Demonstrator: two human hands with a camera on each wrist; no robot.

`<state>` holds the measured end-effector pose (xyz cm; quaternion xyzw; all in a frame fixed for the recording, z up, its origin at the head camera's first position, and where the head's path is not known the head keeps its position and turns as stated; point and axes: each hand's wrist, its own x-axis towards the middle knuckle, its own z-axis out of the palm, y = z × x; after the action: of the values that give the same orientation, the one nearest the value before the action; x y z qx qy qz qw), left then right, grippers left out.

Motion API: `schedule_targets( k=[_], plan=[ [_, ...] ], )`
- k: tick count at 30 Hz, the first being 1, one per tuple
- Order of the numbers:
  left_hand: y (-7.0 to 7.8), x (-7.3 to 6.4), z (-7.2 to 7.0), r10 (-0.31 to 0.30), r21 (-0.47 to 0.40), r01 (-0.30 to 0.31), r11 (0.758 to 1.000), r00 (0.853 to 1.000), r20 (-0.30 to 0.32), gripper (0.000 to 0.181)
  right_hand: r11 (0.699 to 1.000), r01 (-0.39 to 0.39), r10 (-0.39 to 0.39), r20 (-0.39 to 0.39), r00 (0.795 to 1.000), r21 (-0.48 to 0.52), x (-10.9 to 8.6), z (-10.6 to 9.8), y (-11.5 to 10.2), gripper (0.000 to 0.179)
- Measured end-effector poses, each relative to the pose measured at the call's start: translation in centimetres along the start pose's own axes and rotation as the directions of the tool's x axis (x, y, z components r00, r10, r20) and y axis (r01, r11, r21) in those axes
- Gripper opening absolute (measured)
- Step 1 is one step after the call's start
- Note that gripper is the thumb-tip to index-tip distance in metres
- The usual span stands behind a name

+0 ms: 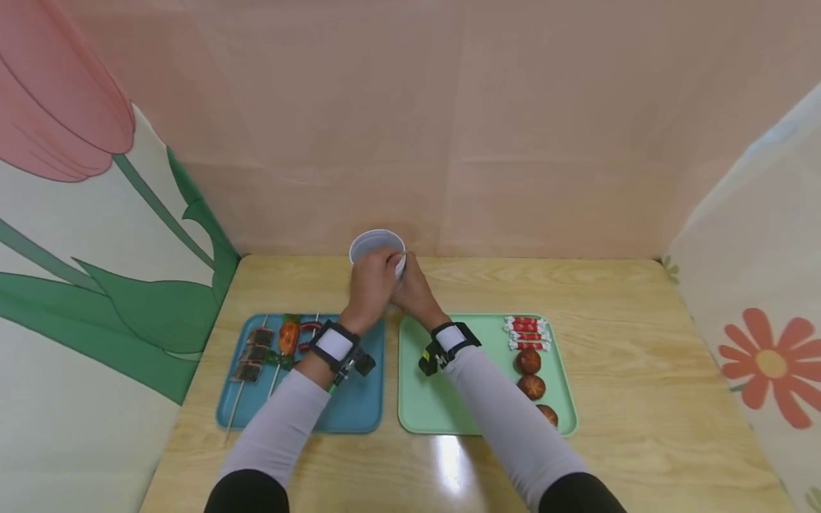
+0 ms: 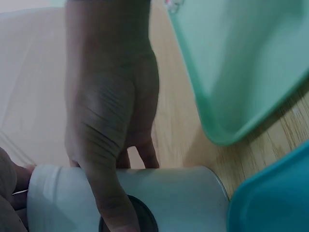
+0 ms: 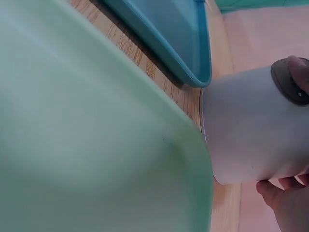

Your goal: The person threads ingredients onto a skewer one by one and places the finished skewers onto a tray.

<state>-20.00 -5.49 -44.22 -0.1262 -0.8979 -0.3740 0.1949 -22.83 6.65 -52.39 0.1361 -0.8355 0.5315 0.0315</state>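
A white cylindrical canister (image 1: 373, 241) with a round grey top stands at the back of the table, partly hidden by both hands. My right hand (image 1: 415, 291) grips its side. In the left wrist view this right hand (image 2: 110, 130) has its thumb on the dark oval patch (image 2: 149, 220) of the canister (image 2: 186, 191), with fingers round the far side. Fingers of the right hand (image 3: 292, 205) also touch the canister (image 3: 244, 125) in the right wrist view. My left hand (image 1: 370, 286) is curled at the canister's rim; its fingertips are mostly hidden.
A blue tray (image 1: 359, 417) holds skewered food (image 1: 255, 354) (image 1: 288, 338) at front left. Beside it, a green tray (image 1: 442, 420) carries red-and-white wrapped sticks (image 1: 527, 333) and several brown round pieces (image 1: 531, 387). A pink backdrop (image 1: 513, 142) rises behind the wooden table (image 1: 648, 392).
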Motion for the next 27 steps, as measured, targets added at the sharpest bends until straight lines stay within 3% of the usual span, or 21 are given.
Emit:
schedule_targets(
  k=[7,11,13,17,21,24,27],
  plan=[
    [-0.7,0.2,-0.4,-0.020,-0.109,0.013,0.994,0.998,-0.065,0.018,0.999,-0.048,0.048,0.004,0.999,0.016,-0.1,0.2,-0.2,0.096],
    [-0.7,0.8,-1.5,-0.052,-0.262,0.017,0.965,0.991,-0.125,0.015,0.997,-0.078,0.078,-0.001,0.997,0.010,-0.2,0.4,-0.1,0.104],
    [-0.3,1.2,-2.4,-0.051,-0.333,-0.010,0.943,0.983,-0.174,0.013,0.996,-0.088,0.088,-0.002,0.996,0.006,-0.1,0.5,-0.1,0.107],
    [1.1,1.8,-4.7,-0.005,-0.390,-0.118,0.913,0.954,-0.299,0.013,0.995,-0.104,0.104,-0.003,0.995,0.011,0.1,0.2,-0.2,0.113],
    [2.4,2.0,-7.3,0.076,-0.397,-0.253,0.882,0.908,-0.411,0.017,0.992,-0.121,0.121,0.006,0.993,0.034,0.2,-0.8,-0.4,0.118],
    [3.2,1.6,-8.9,0.134,-0.400,-0.332,0.855,0.884,-0.448,0.019,0.985,-0.172,0.171,0.028,0.985,0.019,-0.4,-2.3,-0.8,0.119],
    [3.8,0.5,-10.4,0.174,-0.375,-0.365,0.852,0.874,-0.454,0.020,0.972,-0.234,0.234,0.054,0.971,-0.017,-2.0,-4.6,-1.6,0.110]
  ],
)
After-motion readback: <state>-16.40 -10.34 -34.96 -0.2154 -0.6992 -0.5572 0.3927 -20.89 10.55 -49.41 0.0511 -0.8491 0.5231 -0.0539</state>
